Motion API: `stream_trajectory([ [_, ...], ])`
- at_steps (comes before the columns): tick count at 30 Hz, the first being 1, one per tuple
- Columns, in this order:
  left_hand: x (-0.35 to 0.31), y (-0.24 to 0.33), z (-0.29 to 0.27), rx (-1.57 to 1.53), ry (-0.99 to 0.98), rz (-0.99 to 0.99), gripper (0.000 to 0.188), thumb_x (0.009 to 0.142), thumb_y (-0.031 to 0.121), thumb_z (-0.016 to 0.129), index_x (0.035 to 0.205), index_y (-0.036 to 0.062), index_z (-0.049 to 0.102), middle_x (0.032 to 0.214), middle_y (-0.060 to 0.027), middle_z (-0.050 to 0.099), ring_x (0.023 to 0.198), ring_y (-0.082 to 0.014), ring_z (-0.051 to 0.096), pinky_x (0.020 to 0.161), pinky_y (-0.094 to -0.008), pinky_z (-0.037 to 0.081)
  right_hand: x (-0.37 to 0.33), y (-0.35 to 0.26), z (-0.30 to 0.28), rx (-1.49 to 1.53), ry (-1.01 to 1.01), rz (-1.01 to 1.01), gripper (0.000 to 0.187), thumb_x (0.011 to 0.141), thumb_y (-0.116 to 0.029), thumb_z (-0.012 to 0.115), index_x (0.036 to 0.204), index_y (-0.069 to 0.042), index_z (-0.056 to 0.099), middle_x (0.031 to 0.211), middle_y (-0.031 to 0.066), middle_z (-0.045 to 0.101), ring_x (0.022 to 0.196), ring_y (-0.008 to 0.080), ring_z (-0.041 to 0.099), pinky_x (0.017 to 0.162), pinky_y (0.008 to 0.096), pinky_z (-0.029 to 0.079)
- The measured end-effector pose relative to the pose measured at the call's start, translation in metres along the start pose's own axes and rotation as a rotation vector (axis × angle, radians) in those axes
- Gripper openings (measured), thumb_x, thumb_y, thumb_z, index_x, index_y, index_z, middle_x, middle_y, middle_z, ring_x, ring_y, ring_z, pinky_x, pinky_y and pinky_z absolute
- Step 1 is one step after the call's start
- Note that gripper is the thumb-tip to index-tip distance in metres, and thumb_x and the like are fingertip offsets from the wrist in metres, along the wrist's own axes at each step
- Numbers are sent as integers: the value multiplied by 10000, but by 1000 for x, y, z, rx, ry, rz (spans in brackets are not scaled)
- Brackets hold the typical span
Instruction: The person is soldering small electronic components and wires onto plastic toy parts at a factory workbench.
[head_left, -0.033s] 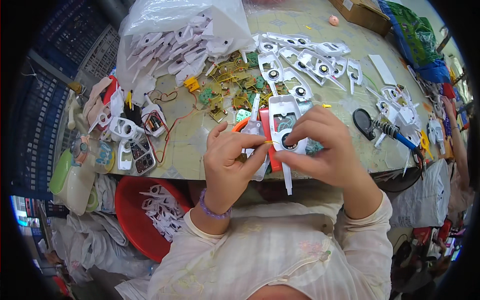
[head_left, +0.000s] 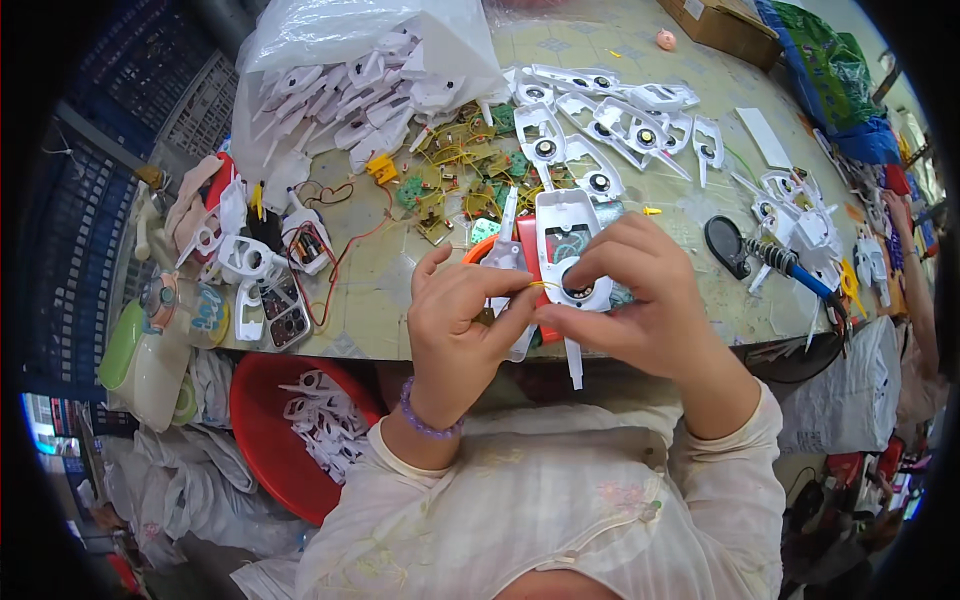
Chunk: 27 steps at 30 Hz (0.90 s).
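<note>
My left hand (head_left: pixel 462 308) pinches a thin yellow wire (head_left: pixel 540 284) between thumb and forefinger, beside a white plastic housing (head_left: pixel 563 212). A round black speaker (head_left: pixel 578 292) sits in the lower part of that housing. Over it is my right hand (head_left: pixel 640 298), its forefinger at the speaker and its thumb stretched toward the wire, with a gap between the two. Part of the speaker is hidden by those fingers. A second white shell (head_left: pixel 507 252) lies under my left fingers, next to a red strip (head_left: pixel 530 238).
Green circuit boards (head_left: pixel 470 165) with wires lie beyond my hands. White housings (head_left: pixel 630 130) with speakers spread behind, and a bag of white shells (head_left: pixel 350 95) is far left. A soldering iron (head_left: pixel 790 265) rests at right. A red basin (head_left: pixel 270 440) stands lower left.
My right thumb has shifted a little left, closer to the wire and the left fingertips. The left hand keeps its pinch in the same place.
</note>
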<state>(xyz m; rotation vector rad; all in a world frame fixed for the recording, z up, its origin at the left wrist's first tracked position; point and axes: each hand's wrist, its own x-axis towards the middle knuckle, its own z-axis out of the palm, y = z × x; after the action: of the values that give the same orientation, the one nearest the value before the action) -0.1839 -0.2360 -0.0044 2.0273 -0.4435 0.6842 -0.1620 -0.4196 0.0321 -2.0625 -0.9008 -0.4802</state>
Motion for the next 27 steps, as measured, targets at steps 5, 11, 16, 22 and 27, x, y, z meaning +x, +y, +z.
stream_trajectory([
  [5,0,4,3,70,4,14,87,711,106,734,779,111,680,706,6,653,676,-159,609,896,-400,368,-6,1,14,-88,133,-66,161,660,-133,739,729,-59,614,690,49,569,624,219,523,542,331,414],
  [11,-4,-6,-4,-303,-201,-117,109,732,86,716,840,91,703,737,-4,673,689,-131,616,882,-372,375,-17,5,6,-391,182,-533,278,583,-122,699,847,-52,645,785,27,597,672,170,555,522,279,427],
  [16,-4,-7,-4,-445,-264,-193,96,744,79,709,840,84,709,756,-14,683,700,-117,616,897,-359,368,-30,11,13,-508,312,-683,240,643,-166,779,817,-54,658,797,14,607,658,132,538,470,228,388],
  [22,-1,-8,-5,-365,-339,-161,83,732,73,716,810,99,705,770,-1,679,713,-123,614,916,-370,354,-38,19,9,-288,278,-370,319,606,-165,794,872,-52,658,800,34,615,701,201,555,575,291,442],
  [27,5,-7,-1,-72,-201,24,102,711,69,720,806,87,686,731,-16,651,705,-155,618,913,-407,371,-52,30,-1,-79,341,-37,196,706,-42,733,876,-6,641,803,96,621,713,250,570,629,330,454],
])
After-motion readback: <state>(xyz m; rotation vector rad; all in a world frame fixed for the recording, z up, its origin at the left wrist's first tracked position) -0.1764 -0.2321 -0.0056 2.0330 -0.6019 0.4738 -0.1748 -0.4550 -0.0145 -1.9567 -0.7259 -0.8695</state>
